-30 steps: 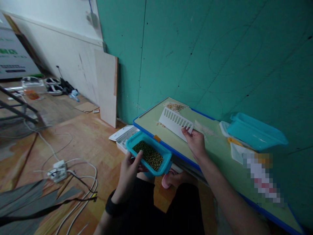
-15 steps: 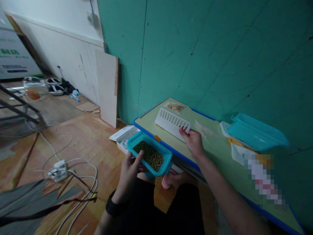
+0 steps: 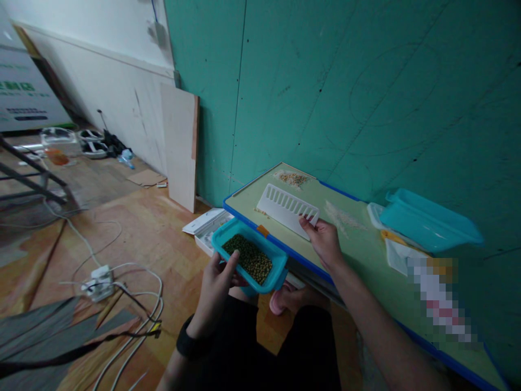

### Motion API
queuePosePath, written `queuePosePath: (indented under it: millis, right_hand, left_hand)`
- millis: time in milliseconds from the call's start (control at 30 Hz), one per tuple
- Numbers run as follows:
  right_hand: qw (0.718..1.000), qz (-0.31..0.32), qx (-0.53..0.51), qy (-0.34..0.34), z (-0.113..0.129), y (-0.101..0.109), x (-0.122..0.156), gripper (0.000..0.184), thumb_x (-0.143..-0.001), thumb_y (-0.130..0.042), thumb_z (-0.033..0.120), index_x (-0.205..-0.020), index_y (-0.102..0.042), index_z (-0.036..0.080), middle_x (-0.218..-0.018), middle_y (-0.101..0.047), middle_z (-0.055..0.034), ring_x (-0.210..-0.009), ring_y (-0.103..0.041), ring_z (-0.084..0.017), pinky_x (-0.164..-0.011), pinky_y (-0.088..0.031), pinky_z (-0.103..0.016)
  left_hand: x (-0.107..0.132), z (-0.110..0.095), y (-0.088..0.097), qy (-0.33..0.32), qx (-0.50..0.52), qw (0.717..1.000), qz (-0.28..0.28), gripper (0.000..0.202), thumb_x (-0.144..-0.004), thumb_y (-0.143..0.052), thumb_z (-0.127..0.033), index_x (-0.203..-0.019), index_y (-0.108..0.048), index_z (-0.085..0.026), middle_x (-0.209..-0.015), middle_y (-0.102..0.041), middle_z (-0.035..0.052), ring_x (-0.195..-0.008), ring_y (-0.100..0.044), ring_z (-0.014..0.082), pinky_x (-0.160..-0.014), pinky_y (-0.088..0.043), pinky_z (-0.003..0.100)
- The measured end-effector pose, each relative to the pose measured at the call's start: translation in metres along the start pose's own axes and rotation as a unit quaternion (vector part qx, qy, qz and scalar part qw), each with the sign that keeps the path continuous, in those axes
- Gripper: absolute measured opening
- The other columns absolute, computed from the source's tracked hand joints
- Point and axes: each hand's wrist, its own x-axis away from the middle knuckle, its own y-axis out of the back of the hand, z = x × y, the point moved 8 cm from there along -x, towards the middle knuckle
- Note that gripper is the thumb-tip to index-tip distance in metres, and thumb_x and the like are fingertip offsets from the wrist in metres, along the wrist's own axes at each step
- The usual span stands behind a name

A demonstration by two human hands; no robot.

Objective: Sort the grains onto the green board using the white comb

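Observation:
My left hand (image 3: 220, 277) grips the near-left side of a turquoise plastic container (image 3: 280, 267), thumb over the rim. Inside lie dark green beans (image 3: 240, 247) and paler yellowish beans (image 3: 259, 266). The container is held just below the table's blue front edge. My right hand (image 3: 323, 239) pinches one end of a white plastic strip with a row of slots (image 3: 285, 209), tilted over the tabletop. A few yellowish bits (image 3: 260, 212) show at the strip's far-left end. Behind it sits a small pile of mixed grains (image 3: 293, 179).
White grains (image 3: 344, 215) are scattered on the table (image 3: 370, 255). A second turquoise container (image 3: 431, 220) stands at the right by the green wall (image 3: 305, 81). An open white box (image 3: 205, 231) lies below the table edge. Cables and a power strip (image 3: 99, 283) lie on the floor.
The white strip has shifted slightly toward the table's front edge in my right hand. My left hand and the container have stayed almost still.

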Motion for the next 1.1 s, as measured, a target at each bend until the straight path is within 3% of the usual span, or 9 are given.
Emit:
queuePosePath:
  millis: [300, 567, 833, 1000, 1100]
  right_hand:
    - [0.999, 0.032, -0.033, -0.002, 0.004, 0.0, 0.023, 0.046, -0.076, -0.075, 0.062, -0.09, -0.081, 0.019, -0.091, -0.08, -0.0069, -0.089, -0.075, -0.029, -0.085, -0.058, -0.041]
    - [0.998, 0.047, -0.025, 0.03, 0.023, 0.002, 0.046, 0.031, -0.082, -0.074, 0.05, -0.085, -0.08, 0.02, -0.089, -0.08, -0.0044, -0.086, -0.076, -0.026, -0.081, -0.06, -0.037]
    - [0.998, -0.009, 0.01, 0.067, 0.025, -0.005, 0.028, 0.033, -0.085, -0.07, 0.05, -0.094, -0.081, 0.02, -0.093, -0.081, -0.0054, -0.088, -0.076, -0.026, -0.083, -0.059, -0.035]
    - [0.997, 0.044, 0.012, 0.062, 0.025, -0.017, 0.031, 0.033, -0.086, -0.069, 0.051, -0.092, -0.081, 0.021, -0.089, -0.08, -0.0036, -0.083, -0.075, -0.025, -0.081, -0.058, -0.034]
    - [0.997, 0.058, 0.001, 0.051, 0.028, -0.009, 0.041, 0.032, -0.085, -0.071, 0.052, -0.087, -0.08, 0.022, -0.09, -0.08, -0.0038, -0.084, -0.075, -0.025, -0.08, -0.058, -0.034]
  left_hand:
    - [-0.001, -0.001, 0.002, -0.008, 0.013, 1.0, -0.01, 0.05, -0.07, -0.081, -0.057, -0.091, -0.056, -0.019, -0.052, -0.065, -0.0036, -0.04, -0.064, 0.0162, -0.041, -0.054, 0.024]
    - [-0.011, -0.016, 0.011, -0.017, 0.031, 0.999, -0.02, 0.045, -0.07, -0.082, -0.053, -0.087, -0.057, -0.019, -0.05, -0.062, -0.0048, -0.04, -0.06, 0.0133, -0.044, -0.056, 0.024]
    - [-0.017, -0.012, 0.018, -0.021, 0.03, 0.998, -0.041, 0.047, -0.068, -0.082, -0.053, -0.088, -0.057, -0.019, -0.048, -0.061, -0.0065, -0.036, -0.058, 0.0133, -0.041, -0.055, 0.025]
    - [-0.019, -0.008, 0.017, -0.019, 0.027, 0.999, -0.029, 0.049, -0.068, -0.082, -0.054, -0.09, -0.057, -0.019, -0.047, -0.061, -0.0055, -0.036, -0.058, 0.0147, -0.039, -0.053, 0.025]
    - [-0.014, -0.009, 0.018, -0.026, 0.035, 0.999, -0.033, 0.047, -0.069, -0.082, -0.053, -0.09, -0.057, -0.019, -0.049, -0.06, -0.0066, -0.037, -0.058, 0.0138, -0.04, -0.053, 0.024]
